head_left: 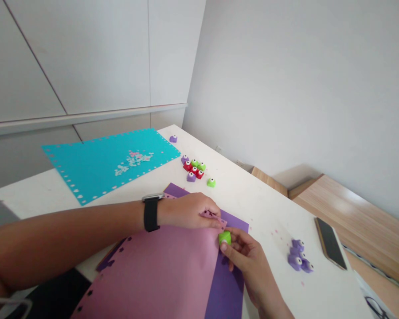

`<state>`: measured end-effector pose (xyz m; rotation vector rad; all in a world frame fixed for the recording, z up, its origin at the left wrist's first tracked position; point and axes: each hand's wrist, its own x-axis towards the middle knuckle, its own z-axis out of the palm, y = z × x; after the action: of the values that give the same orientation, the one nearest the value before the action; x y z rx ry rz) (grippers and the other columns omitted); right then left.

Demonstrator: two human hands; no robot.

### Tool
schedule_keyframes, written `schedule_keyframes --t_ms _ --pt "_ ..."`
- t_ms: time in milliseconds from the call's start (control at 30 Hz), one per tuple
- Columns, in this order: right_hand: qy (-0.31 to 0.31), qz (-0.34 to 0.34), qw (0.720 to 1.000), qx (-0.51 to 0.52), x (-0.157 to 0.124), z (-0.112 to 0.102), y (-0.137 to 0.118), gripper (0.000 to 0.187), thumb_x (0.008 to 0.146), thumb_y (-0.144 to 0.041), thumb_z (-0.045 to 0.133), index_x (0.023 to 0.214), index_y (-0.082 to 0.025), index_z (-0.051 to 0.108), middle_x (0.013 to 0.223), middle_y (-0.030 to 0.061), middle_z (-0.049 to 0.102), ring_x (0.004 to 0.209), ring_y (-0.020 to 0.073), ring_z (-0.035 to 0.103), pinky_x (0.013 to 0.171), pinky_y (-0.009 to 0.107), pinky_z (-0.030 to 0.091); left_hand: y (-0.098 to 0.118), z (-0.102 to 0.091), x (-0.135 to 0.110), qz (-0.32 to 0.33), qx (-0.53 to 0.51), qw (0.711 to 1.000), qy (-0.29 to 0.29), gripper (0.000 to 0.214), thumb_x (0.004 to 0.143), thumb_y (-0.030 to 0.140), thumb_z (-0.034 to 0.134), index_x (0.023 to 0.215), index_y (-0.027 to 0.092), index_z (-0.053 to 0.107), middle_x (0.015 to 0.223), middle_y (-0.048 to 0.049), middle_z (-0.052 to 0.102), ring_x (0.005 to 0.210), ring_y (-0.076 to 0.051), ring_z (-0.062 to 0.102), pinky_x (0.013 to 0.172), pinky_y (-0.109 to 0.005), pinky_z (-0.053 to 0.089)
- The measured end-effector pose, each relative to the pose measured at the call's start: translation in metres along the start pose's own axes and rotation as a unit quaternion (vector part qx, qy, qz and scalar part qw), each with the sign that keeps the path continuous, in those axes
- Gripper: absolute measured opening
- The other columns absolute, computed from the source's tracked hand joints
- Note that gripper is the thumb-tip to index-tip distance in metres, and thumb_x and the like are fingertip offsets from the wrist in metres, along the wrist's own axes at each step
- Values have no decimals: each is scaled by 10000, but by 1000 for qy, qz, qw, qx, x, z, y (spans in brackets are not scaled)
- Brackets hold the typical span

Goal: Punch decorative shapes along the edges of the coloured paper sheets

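Observation:
A large pink sheet of paper (159, 270) with small shapes cut along its edges lies over a purple sheet (232, 221). My left hand (196, 212), a black-strapped watch on its wrist, pinches the pink sheet near its far right corner, where the punched edge curls up. In my right hand (246, 254) is a light green craft punch (224, 238), gripped between thumb and fingers at the right edge of the pink sheet. Whether paper sits inside the punch's slot is hidden.
Beyond lies a turquoise sheet (86, 164) with a cut border and a pile of paper bits (133, 161). Several red, green and purple punches (194, 170) cluster mid-table. More purple punches (296, 257) and a phone (330, 243) are at right. Wooden furniture (352, 212) stands beyond the table's edge.

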<state>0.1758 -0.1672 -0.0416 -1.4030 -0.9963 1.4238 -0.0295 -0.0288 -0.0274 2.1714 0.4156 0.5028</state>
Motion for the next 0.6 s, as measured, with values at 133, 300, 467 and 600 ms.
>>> schedule_keyframes --t_ms 133,300,467,600 --pt "-1 2 1000 24 0 0 -1 441 726 -351 891 1117 -217 738 923 55 735 743 158 606 548 223 435 1 2 0 -5 7 1000 0 315 963 455 614 949 184 775 917 -51 781 843 -186 704 715 -252 439" --pt "-17 5 998 64 1 3 0 450 686 -331 921 1079 -206 741 980 64 759 832 184 656 749 298 509 1 2 0 -2 18 1000 5 286 962 426 623 942 182 771 917 -53 778 863 -190 705 723 -252 433" --pt "-18 2 997 77 0 4 0 408 721 -298 903 1079 -211 728 1010 58 760 911 187 667 868 317 501 2 1 -1 -7 20 1000 -1 335 961 475 610 943 184 775 913 -60 780 847 -192 703 719 -255 431" --pt "-28 4 997 71 0 5 -1 436 691 -293 921 1072 -214 724 977 45 759 895 183 667 852 303 503 5 1 0 -8 7 1000 0 326 954 470 623 924 184 776 890 -52 781 826 -187 701 706 -249 431"
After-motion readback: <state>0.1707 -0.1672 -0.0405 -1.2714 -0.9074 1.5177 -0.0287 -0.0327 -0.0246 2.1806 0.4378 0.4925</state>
